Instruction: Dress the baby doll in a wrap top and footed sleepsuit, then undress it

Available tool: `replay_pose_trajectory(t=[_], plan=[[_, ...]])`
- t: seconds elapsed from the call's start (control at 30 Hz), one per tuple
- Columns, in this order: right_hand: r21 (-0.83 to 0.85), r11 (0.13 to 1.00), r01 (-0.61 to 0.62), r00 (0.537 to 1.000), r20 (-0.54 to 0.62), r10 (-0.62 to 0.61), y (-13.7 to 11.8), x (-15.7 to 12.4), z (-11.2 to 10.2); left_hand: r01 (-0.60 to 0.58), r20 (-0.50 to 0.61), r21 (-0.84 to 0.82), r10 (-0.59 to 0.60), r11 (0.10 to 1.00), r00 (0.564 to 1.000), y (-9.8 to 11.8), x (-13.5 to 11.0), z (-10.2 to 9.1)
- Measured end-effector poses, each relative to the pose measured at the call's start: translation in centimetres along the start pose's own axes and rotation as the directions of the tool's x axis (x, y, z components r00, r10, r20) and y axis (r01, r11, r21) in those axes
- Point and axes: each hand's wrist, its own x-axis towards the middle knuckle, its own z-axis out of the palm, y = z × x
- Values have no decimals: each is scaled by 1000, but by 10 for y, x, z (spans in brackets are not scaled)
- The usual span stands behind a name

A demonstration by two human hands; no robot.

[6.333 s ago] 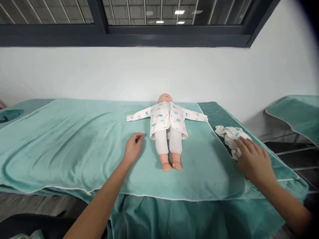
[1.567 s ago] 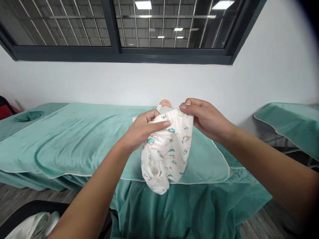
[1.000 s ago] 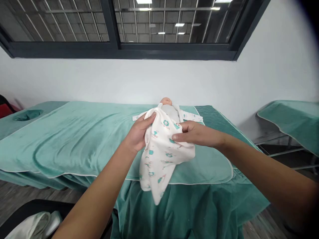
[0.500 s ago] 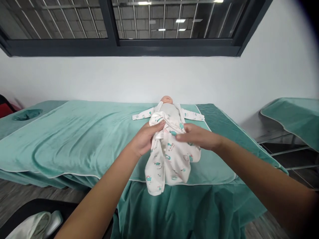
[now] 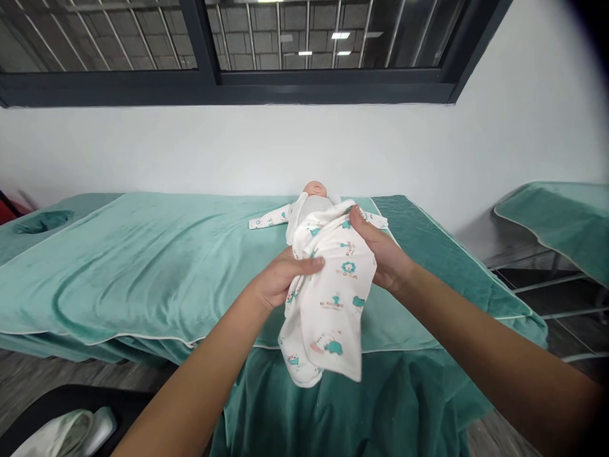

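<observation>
A baby doll [image 5: 314, 188] lies on its back on the green-covered bed, head toward the wall. Its arms are in the sleeves of a white baby romper [image 5: 340, 298] printed with green animals. My left hand [image 5: 290, 274] grips the romper's lower part, thumb on top. With the thumb over its upper right edge, my right hand [image 5: 380, 251] holds the same cloth up. The romper's legs hang toward the bed's front edge, and the raised cloth hides the doll's lower body.
The bed [image 5: 143, 266] has a face hole [image 5: 44, 222] at its left end. A black chair [image 5: 114, 406] with folded cloths [image 5: 71, 435] stands at the lower left. To the right is another green-covered bed [image 5: 561, 216] on a metal frame. Behind is a wall with a barred window [image 5: 328, 38].
My right hand has moved up and taken hold of the romper's edge, lifting and spreading the cloth. My left hand has shifted slightly lower, still holding the cloth.
</observation>
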Motion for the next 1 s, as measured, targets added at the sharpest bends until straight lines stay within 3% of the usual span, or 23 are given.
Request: replay_pose_trajectory(t=[0.07,0.13,0.2,0.33,0.47,0.57,0.7,0.8,0.87,0.93,1.0], plan=[[-65,993,-102,991,75,107,1,-4,-4,-62,-83,-66,56,996,995,2,2,5],[-186,959,-212,954,172,245,2,-7,-7,-39,-127,-111,25,993,992,3,4,9],[-263,934,-243,928,216,303,2,-8,-9,7,-143,-128,-26,992,989,3,7,11],[-119,990,-82,994,55,89,3,0,-7,12,-148,-105,-27,994,989,0,12,8],[2,1000,28,999,-47,-27,0,9,-4,60,-41,-9,-60,998,997,-2,14,0],[16,999,34,999,-30,-33,-2,9,1,39,-2,-12,-39,999,999,1,13,-2],[-16,1000,10,1000,11,-10,2,2,0,-120,-88,-143,108,982,990,10,16,4],[-142,981,-130,975,162,153,4,-3,-7,-68,-23,-195,64,979,998,14,18,10],[-220,963,-158,940,264,215,3,-5,-11,-37,7,-179,39,983,999,12,18,11],[-221,968,-120,942,282,181,1,-6,-12,-32,5,-161,33,986,999,9,17,10],[-164,985,-61,976,195,93,-1,-6,-12,-11,2,-146,12,989,1000,5,17,6]])
